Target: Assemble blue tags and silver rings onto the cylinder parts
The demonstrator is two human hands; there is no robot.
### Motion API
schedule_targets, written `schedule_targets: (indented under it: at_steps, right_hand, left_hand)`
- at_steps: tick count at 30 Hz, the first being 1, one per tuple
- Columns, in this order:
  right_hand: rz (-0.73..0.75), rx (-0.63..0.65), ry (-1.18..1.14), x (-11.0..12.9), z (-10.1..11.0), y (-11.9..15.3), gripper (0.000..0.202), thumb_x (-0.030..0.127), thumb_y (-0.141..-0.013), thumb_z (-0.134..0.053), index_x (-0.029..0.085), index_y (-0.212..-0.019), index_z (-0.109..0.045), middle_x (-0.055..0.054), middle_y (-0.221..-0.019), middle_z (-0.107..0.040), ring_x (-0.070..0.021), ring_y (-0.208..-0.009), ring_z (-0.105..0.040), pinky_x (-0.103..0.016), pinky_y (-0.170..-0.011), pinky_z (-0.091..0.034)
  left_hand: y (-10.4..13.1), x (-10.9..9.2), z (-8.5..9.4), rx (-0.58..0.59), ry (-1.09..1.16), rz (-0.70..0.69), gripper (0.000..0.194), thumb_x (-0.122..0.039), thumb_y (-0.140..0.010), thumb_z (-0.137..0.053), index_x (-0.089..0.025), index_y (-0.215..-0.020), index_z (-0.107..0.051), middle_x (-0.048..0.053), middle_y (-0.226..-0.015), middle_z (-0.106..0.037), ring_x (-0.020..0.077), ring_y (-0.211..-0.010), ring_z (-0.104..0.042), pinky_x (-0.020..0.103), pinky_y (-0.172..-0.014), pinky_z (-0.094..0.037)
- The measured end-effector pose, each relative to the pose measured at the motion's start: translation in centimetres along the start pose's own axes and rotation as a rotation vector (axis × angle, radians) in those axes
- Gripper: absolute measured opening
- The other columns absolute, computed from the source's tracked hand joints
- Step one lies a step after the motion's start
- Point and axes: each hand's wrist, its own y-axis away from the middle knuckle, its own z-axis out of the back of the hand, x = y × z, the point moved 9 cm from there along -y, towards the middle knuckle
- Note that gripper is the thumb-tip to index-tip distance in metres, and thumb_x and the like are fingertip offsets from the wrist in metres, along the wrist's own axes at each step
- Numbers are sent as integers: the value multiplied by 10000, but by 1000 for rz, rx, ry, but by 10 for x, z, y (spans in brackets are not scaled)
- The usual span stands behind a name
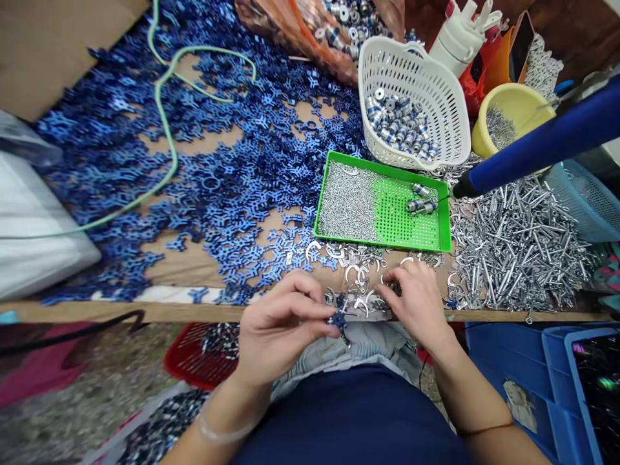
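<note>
Near the table's front edge, my left hand (290, 320) pinches a small blue metal part (338, 318) between thumb and fingertips. A curved silver piece shows below that part. To the right, my right hand (411, 294) reaches over a scatter of silver hook-shaped pieces (361, 284), its fingers bent and close together. Whatever its fingertips may hold is too small to make out. Behind both hands lies a green tray (387, 244), with tiny silver pieces on its left side and a few blue-and-silver cylinders on its right. Many blue three-armed parts (237, 239) cover the table's left side.
A white basket (448, 106) of cylinders and a yellow bowl (520, 97) stand behind the tray. Silver pins (523, 252) pile at right, under a blue rod-like tool (542, 142). A pale green cord (167, 129) crosses the blue parts. A red basket (186, 352) sits below the table edge.
</note>
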Motion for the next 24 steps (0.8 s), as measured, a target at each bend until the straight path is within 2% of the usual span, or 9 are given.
schedule_targets:
  at_steps: [3, 6, 10, 12, 14, 17, 19, 21, 24]
  right_hand:
    - [14, -13, 67, 5, 4, -6, 182, 334, -857, -520, 202, -770, -609, -41, -801, -597, -229, -809, -468, -355, -714, -325]
    - [48, -40, -39, 12, 10, -9, 123, 296, -859, -525, 206, -838, -606, -32, -835, -594, -208, -812, -466, -332, -719, -331]
    - [133, -5, -74, 27, 1, -10, 89, 254, -831, -566, 215, -902, -603, -38, -853, -573, -210, -831, -462, -330, -722, -349]
    - [142, 5, -90, 29, -5, -10, 54, 218, -824, -568, 210, -867, -600, -42, -843, -568, -213, -829, -464, -331, -712, -362]
    - [140, -12, -202, 29, -3, -10, 40, 175, -824, -557, 203, -823, -585, -37, -835, -576, -203, -829, -481, -326, -713, -383]
    - [161, -120, -497, 28, 19, -2, 59, 157, -827, -556, 209, -814, -580, -12, -788, -606, -166, -769, -531, -298, -674, -421]
    - [242, -201, -658, 35, 41, 9, 76, 156, -812, -588, 226, -841, -595, 7, -763, -633, -145, -730, -563, -289, -655, -443]
    - [379, -268, -725, 49, 61, 22, 165, 132, -779, -634, 241, -900, -609, 10, -772, -662, -137, -723, -594, -294, -665, -467]
    - [536, -396, -699, 68, 80, 37, 317, 92, -744, -667, 244, -1016, -607, -14, -765, -684, -142, -697, -623, -297, -649, -505]
  left_hand:
    - [2, 0, 1, 0, 4, 8, 164, -128, -698, -727, -217, -830, -689, -3, -707, -542, 115, -637, -520, 248, -525, -440]
    - [2, 2, 3, -15, 11, 18, 170, -128, -696, -730, -221, -833, -690, -3, -708, -544, 117, -644, -524, 246, -526, -443]
    - [1, 4, 4, -19, 5, 26, 146, -145, -688, -738, -222, -804, -692, -3, -694, -551, 120, -633, -529, 248, -525, -448]
    - [0, 5, 3, -17, -1, 26, 138, -149, -685, -741, -221, -793, -693, -2, -688, -553, 119, -626, -530, 247, -522, -447]
    - [0, 5, 3, -16, -1, 27, 140, -147, -683, -742, -218, -794, -693, -1, -689, -554, 117, -624, -530, 244, -521, -445]
    - [1, 6, 2, -29, -7, 41, 149, -149, -677, -747, -215, -800, -694, 1, -699, -558, 117, -628, -530, 244, -530, -440]
    - [1, 5, 1, -53, -29, 40, 158, -148, -672, -751, -214, -803, -693, 1, -708, -559, 116, -636, -527, 244, -539, -434]
    - [1, 1, 0, -88, -66, 16, 169, -143, -669, -753, -213, -809, -690, -4, -715, -557, 115, -653, -521, 244, -555, -428]
    - [0, -7, -1, -140, -118, -39, 167, -147, -675, -751, -209, -815, -683, -12, -711, -550, 114, -665, -508, 250, -573, -412]
